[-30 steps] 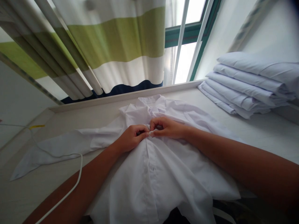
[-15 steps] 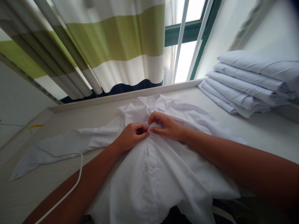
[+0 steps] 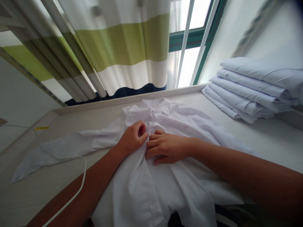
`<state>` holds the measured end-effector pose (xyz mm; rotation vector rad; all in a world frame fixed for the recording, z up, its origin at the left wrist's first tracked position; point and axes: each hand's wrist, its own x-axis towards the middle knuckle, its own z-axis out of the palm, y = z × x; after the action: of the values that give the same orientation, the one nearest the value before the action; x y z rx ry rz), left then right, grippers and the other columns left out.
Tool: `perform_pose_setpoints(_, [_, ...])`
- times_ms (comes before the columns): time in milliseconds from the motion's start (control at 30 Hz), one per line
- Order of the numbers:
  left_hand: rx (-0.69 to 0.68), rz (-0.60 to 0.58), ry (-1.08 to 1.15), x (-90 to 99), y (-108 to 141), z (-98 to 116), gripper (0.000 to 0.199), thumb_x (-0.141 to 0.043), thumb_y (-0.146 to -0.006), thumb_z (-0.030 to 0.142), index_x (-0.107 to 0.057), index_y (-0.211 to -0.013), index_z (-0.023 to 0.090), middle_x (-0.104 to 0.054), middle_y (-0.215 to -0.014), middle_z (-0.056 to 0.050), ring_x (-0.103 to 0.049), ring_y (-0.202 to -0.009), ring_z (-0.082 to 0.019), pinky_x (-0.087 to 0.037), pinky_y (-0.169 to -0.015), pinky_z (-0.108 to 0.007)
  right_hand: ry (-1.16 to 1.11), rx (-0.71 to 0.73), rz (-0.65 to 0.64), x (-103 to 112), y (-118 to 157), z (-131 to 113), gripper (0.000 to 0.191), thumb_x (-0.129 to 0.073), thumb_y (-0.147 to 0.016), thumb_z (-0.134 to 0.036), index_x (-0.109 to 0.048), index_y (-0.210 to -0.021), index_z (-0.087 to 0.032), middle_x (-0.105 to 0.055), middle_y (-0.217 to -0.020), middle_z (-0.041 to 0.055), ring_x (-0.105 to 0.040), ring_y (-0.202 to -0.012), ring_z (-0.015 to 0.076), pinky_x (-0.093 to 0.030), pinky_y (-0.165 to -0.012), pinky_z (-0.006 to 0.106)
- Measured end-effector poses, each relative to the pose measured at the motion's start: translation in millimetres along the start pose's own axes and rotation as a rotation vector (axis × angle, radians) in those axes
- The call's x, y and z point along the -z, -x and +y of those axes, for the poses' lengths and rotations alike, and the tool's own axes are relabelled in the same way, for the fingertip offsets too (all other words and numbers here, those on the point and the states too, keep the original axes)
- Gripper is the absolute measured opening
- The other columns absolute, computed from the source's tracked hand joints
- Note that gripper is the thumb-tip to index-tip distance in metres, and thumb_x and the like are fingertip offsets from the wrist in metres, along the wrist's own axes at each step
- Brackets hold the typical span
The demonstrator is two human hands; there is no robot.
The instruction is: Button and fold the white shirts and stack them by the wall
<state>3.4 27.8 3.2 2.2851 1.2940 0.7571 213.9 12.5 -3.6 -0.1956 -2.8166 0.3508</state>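
White shirt [image 3: 127, 195] observed spread on the pale table [image 3: 272, 135], collar [image 3: 155, 102] at the far end, one sleeve [image 3: 71, 143] stretched out leftward. The step in hand is judged to be handling of the front placket, about mid-chest. The placket edge appears to be pinched between thumb and forefinger of the left hand [image 3: 133, 138]. The right hand [image 3: 168, 146] is laid just beside it, fingers bent onto the cloth, thumb set apart below; whether fabric is gripped there could not be determined, the fingertips being partly hidden. For the next move, the edge should probably be kept steady at the left while the overlapping layer is located by the right fingertips; loose folds could be caught between. A white cable [image 3: 81, 186] is seen crossing over the sleeve and in front of the left forearm, and might be snagged. Folded white garments [image 3: 251, 91] are stacked at the far right, well apart from the hands. Beyond the table, a striped curtain [image 3: 125, 44] and window [image 3: 187, 67] are noted; neither is in the way.
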Motion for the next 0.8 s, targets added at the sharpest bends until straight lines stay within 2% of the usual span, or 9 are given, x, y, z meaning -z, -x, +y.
perform_pose_setpoints(67, [-0.114,-0.010,-0.069,8.1,0,3,0.019,-0.058,-0.081,0.022,-0.044,-0.068,0.021,-0.049,-0.068,0.003,-0.045,-0.064,-0.014,-0.036,-0.064,-0.028,0.005,-0.027,0.013,1,2,4,0.018,-0.062,-0.096,-0.033,-0.070,-0.108,-0.023,-0.068,-0.107,0.0072,-0.053,-0.106,0.0247,-0.033,-0.095,0.041])
perform_pose_setpoints(100, [-0.183,-0.051,-0.093,12.5,1,4,0.024,-0.056,-0.082,0.021,-0.040,-0.063,0.021,-0.047,-0.065,0.003,-0.042,-0.062,-0.013,-0.035,-0.065,-0.030,-0.009,-0.037,0.021,1,3,5,0.014,-0.062,-0.096,-0.031,-0.070,-0.104,-0.022,-0.068,-0.106,0.0069,-0.053,-0.105,0.0243,-0.033,-0.095,0.041])
perform_pose_setpoints(167, [-0.317,-0.214,-0.103,20.5,1,5,0.031,-0.054,-0.083,0.020,-0.038,-0.056,0.020,-0.043,-0.057,0.003,-0.039,-0.058,-0.012,-0.034,-0.068,-0.032,-0.074,-0.050,0.054,0,5,10,0.010,-0.062,-0.095,-0.028,-0.070,-0.098,-0.022,-0.067,-0.107,0.0069,-0.053,-0.103,0.0233,-0.034,-0.096,0.041])
perform_pose_setpoints(267, [-0.400,-0.486,-0.050,25.9,2,6,0.030,-0.058,-0.082,0.021,-0.048,-0.054,0.019,-0.052,-0.057,0.003,-0.045,-0.058,-0.012,-0.036,-0.073,-0.032,-0.300,-0.034,0.138,-3,7,19,0.007,-0.066,-0.092,-0.025,-0.071,-0.091,-0.021,-0.068,-0.104,0.0066,-0.057,-0.100,0.0208,-0.038,-0.098,0.040])
perform_pose_setpoints(367, [-0.388,-0.602,0.008,23.8,3,5,0.025,-0.074,-0.080,0.035,-0.062,-0.064,0.020,-0.065,-0.071,0.000,-0.056,-0.069,-0.015,-0.038,-0.080,-0.032,-0.605,-0.041,0.187,-5,9,27,0.011,-0.071,-0.089,-0.030,-0.073,-0.085,-0.019,-0.070,-0.096,0.0059,-0.062,-0.095,0.0190,-0.045,-0.095,0.037])
perform_pose_setpoints(467, [-0.390,-0.603,-0.022,20.4,3,4,0.035,-0.083,-0.072,0.049,-0.063,-0.067,0.020,-0.069,-0.078,-0.001,-0.059,-0.076,-0.017,-0.037,-0.084,-0.032,-0.815,-0.139,0.172,-3,13,32,0.019,-0.076,-0.085,-0.036,-0.073,-0.085,-0.017,-0.071,-0.092,0.0052,-0.063,-0.090,0.0181,-0.050,-0.088,0.034])
perform_pose_setpoints(600, [-0.360,-0.574,-0.129,19.6,2,5,0.034,-0.082,-0.071,0.047,-0.062,-0.070,0.020,-0.066,-0.076,0.001,-0.058,-0.077,-0.017,-0.035,-0.085,-0.031,-0.962,-0.243,0.143,1,16,31,0.018,-0.074,-0.084,-0.032,-0.068,-0.086,-0.015,-0.068,-0.086,0.0025,-0.060,-0.080,0.0147,-0.049,-0.078,0.029])
perform_pose_setpoints(700, [-0.357,-0.510,-0.149,19.4,1,5,0.020,-0.078,-0.074,0.035,-0.065,-0.071,0.021,-0.065,-0.073,0.002,-0.057,-0.076,-0.016,-0.034,-0.085,-0.031,-0.921,-0.259,0.132,2,16,30,0.015,-0.073,-0.084,-0.029,-0.067,-0.087,-0.016,-0.065,-0.084,0.0007,-0.056,-0.077,0.0133,-0.046,-0.074,0.026])
perform_pose_setpoints(800, [-0.350,-0.412,-0.155,19.5,-1,3,0.010,-0.070,-0.079,0.028,-0.066,-0.074,0.020,-0.065,-0.071,0.001,-0.056,-0.073,-0.015,-0.036,-0.083,-0.031,-0.762,-0.234,0.088,3,15,30,0.021,-0.077,-0.081,-0.031,-0.073,-0.097,-0.018,-0.068,-0.092,0.0023,-0.057,-0.083,0.0151,-0.046,-0.078,0.027])
